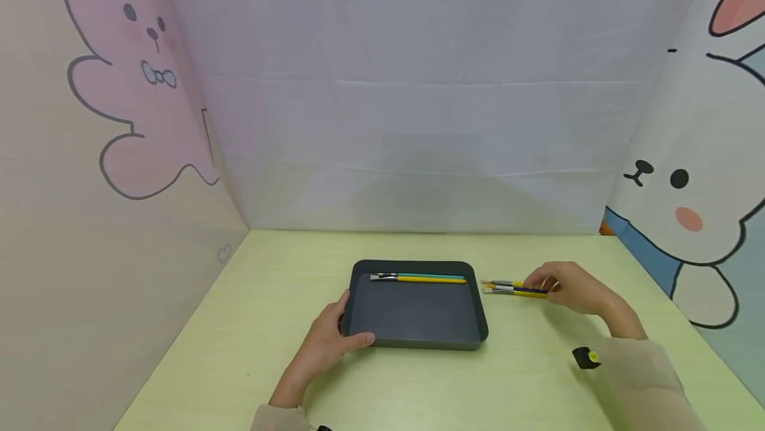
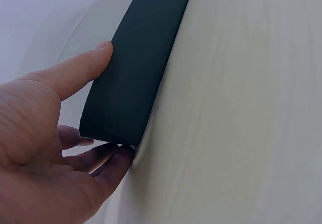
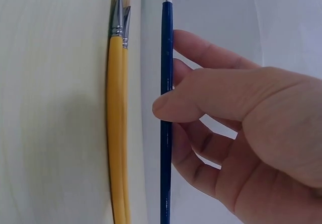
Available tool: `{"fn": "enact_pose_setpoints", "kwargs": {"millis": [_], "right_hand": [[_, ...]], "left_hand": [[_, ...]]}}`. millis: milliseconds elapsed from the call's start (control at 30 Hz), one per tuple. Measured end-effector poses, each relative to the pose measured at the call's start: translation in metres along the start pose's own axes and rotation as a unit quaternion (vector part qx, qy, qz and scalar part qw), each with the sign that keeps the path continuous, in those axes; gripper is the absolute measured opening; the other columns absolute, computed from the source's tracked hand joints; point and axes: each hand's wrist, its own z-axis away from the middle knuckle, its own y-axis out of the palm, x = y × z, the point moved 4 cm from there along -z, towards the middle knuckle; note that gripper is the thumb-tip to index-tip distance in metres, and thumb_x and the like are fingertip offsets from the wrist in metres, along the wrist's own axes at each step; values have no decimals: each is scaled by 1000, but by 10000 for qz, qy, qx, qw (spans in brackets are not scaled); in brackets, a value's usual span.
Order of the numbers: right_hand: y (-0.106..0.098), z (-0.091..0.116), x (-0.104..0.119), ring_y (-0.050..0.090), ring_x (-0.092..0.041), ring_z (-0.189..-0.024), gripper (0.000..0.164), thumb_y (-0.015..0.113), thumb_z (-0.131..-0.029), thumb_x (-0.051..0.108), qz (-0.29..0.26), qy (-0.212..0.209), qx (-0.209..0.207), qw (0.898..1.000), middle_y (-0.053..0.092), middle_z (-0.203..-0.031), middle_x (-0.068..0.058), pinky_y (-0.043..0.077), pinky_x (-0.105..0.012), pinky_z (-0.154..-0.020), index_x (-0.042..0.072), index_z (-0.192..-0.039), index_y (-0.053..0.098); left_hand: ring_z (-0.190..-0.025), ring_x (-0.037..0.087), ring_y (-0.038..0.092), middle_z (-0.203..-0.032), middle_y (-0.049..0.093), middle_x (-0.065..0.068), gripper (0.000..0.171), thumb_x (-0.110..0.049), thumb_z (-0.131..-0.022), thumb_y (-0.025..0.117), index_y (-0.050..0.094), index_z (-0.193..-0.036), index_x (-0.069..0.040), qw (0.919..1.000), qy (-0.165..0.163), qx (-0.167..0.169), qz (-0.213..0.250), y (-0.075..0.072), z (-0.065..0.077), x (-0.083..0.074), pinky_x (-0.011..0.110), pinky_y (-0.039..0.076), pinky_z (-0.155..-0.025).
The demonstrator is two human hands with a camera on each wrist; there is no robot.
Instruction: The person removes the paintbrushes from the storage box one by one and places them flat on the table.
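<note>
A dark grey rectangular tray [image 1: 418, 344] lies on the table. My left hand [image 1: 327, 338] grips its near left corner, thumb along the near wall and fingers around the left side; in the left wrist view the fingertips are low at the tray's corner [image 2: 128, 98]. Inside the tray, toward the far wall, lie a yellow-handled paintbrush [image 1: 431, 279] and a teal-handled one [image 1: 439, 276]. To the right of the tray, my right hand [image 1: 572, 287] pinches a dark blue paintbrush [image 3: 166, 78] between thumb and fingers, raised over two yellow-handled paintbrushes [image 3: 116, 128] on the table.
The pale yellow-green table [image 1: 418, 391] is bounded by a white cloth [image 1: 418, 119] at the back. Panels with a pink cartoon bear [image 1: 143, 105] and a white cartoon rabbit [image 1: 717, 152] stand at the sides.
</note>
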Motion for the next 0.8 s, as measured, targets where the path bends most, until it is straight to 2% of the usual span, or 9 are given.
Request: {"fn": "enact_pose_setpoints", "kwargs": {"millis": [300, 800], "right_hand": [[7, -2, -10, 72, -30, -99, 40, 71, -87, -19, 120, -39, -28, 9999, 76, -113, -10, 59, -34, -81, 8, -115, 77], [17, -4, -25, 69, -21, -96, 43, 68, -82, -22, 266, 100, -17, 9996, 75, -109, -4, 58, -34, -81, 10, -109, 79]], "left_hand": [[-145, 45, 46, -161, 43, 27, 111, -38, -84, 93, 28, -168, -6, 10000, 19, -2, 28, 0, -1, 0, 62, 43, -114], [-145, 45, 46, -161, 43, 26, 112, -40, -84, 93, 28, -169, -7, 10000, 7, -26, -71, 1, -5, 5, 62, 43, -114]]}}
